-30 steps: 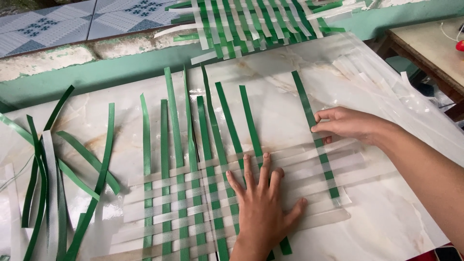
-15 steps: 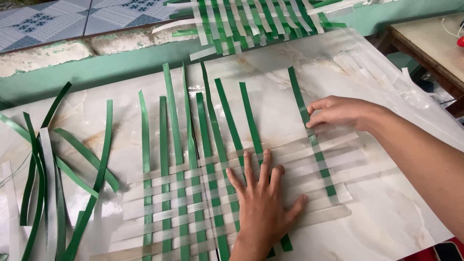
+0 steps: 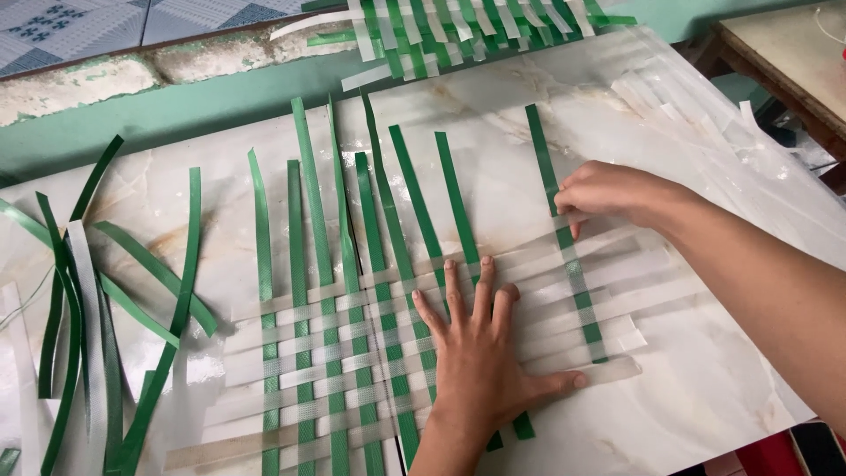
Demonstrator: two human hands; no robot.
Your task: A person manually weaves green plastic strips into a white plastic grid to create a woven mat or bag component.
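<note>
— So, where do the hands sit?

— The left hand (image 3: 480, 353) lies flat, fingers spread, pressing on the half-woven mat of green and clear plastic strips (image 3: 352, 353), near its middle. The wrist is cut off by the lower edge.

— And the other one?

— The right hand (image 3: 608, 194) rests on the lone green plastic strip (image 3: 564, 234) that lies apart to the right of the weave. Its fingers are drawn together at the strip; whether they pinch it or only press on it is hidden under the knuckles.

— What carries all this?

— A pale marbled board (image 3: 493, 159), lying on green ground. Loose green and whitish strips (image 3: 70, 300) are heaped at the left, partly out of view. Another woven piece (image 3: 458, 22) is cropped by the top edge, and clear strips (image 3: 696, 115) at the right are hard to make out against the board.
</note>
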